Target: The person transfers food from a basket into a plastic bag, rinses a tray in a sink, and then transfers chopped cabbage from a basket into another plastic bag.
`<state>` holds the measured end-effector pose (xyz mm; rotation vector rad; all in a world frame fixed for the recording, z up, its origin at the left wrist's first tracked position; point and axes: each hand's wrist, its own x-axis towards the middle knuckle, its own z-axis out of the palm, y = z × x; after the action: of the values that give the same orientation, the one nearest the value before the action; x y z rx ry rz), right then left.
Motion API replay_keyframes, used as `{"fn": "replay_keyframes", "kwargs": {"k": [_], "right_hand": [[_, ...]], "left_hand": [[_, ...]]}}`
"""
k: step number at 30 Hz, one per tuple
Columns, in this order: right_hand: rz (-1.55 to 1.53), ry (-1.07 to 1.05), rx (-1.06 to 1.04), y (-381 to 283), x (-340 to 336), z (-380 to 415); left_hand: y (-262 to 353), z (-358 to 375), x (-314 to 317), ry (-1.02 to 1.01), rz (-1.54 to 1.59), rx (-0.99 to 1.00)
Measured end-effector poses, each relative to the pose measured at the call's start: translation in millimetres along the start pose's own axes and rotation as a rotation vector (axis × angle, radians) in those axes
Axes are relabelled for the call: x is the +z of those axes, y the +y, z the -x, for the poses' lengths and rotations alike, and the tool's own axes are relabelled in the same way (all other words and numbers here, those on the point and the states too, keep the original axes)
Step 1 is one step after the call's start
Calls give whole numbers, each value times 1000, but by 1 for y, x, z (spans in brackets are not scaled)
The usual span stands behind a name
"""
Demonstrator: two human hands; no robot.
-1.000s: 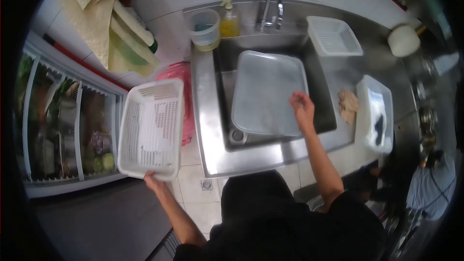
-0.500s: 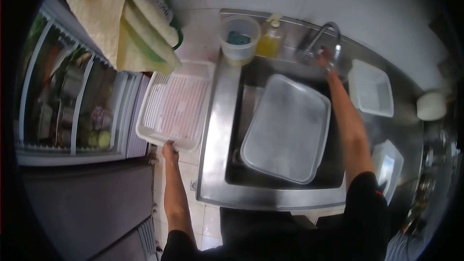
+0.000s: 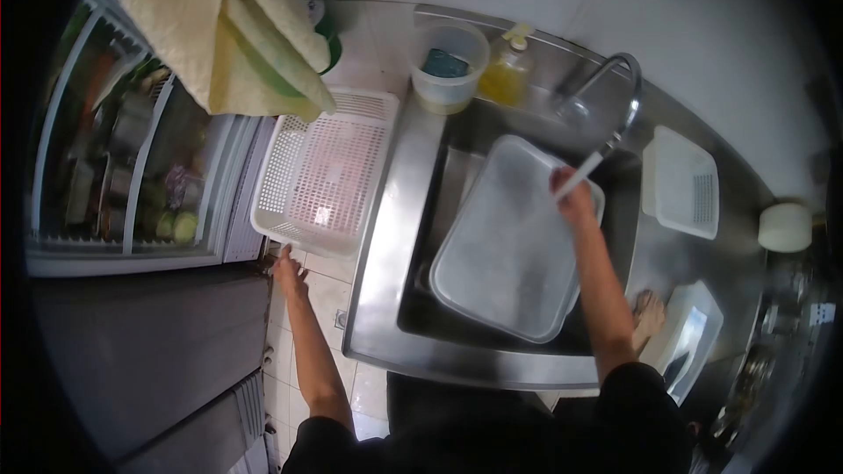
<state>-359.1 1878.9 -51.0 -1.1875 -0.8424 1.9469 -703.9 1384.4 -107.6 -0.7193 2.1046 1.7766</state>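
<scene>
My left hand [image 3: 288, 272] is at the lower edge of a white perforated basket [image 3: 373, 167], its fingers apart and nothing in its palm. Over the sink [image 3: 378, 272], my right hand [image 3: 575, 200] is at the end of a white stream from the curved faucet [image 3: 634, 88]. Its fingers are blurred, and their closure is unclear. Below it, a large translucent rectangular tub or lid [image 3: 500, 246] lies tilted in the sink basin.
Behind the sink stand a translucent bucket [image 3: 448, 79] with a dark cloth or sponge and a yellow soap bottle [image 3: 506, 75]. White containers [image 3: 672, 184] are at right, with another person's hand [image 3: 648, 316] beside one. A glass-door fridge [image 3: 132, 167] and hanging cloth [image 3: 193, 26] are at left.
My right hand has moved from the faucet toward me, over the tub. A white stream now shows. My left hand's fingers have come off the basket's rim. Another person's hand has appeared at right.
</scene>
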Motion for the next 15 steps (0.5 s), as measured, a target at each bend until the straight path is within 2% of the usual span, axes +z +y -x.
{"fn": "replay_keyframes", "kwargs": {"k": [1, 2, 4, 7, 9, 10, 13, 15], "right_hand": [[-110, 28, 37, 2, 4, 8], [55, 37, -3, 11, 12, 18], [-292, -163, 113, 24, 12, 27], [-51, -8, 259, 10, 37, 32], [-100, 48, 159, 15, 32, 28], [-121, 74, 110, 18, 26, 24], [-45, -27, 111, 22, 7, 8], [-31, -17, 129, -1, 41, 37]], "left_hand": [[17, 24, 4, 100, -30, 65], [16, 29, 1, 90, 8, 139], [22, 53, -5, 96, 20, 269], [36, 99, 4, 104, -15, 494], [34, 116, 12, 51, -2, 690], [37, 132, 21, 21, -12, 710], [49, 180, 61, -70, -84, 786], [51, 204, 84, -193, -31, 724]]}}
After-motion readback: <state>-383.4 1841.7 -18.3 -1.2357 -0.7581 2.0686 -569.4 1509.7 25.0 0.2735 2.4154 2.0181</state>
